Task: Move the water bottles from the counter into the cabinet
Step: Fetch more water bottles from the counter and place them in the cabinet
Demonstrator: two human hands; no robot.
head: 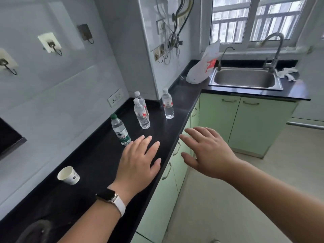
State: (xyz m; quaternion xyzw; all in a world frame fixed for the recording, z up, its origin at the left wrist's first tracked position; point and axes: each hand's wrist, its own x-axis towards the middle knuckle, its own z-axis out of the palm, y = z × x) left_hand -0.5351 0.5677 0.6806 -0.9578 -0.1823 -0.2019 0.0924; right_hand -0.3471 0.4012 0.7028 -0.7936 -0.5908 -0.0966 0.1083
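Note:
Several clear water bottles stand upright on the black counter. A green-capped, green-labelled bottle is nearest. Two red-labelled bottles stand one behind the other, the front one partly hiding the rear one. A further red-labelled bottle stands to the right near the wall corner. My left hand, open and palm down, hovers over the counter just right of the green bottle, holding nothing. My right hand is open over the counter's front edge, above the shut green cabinet doors.
A white paper cup sits on the counter to the left. A steel sink with taps lies in the far corner run, a white plastic bag beside it. More green cabinets stand under the sink. Pale floor lies right.

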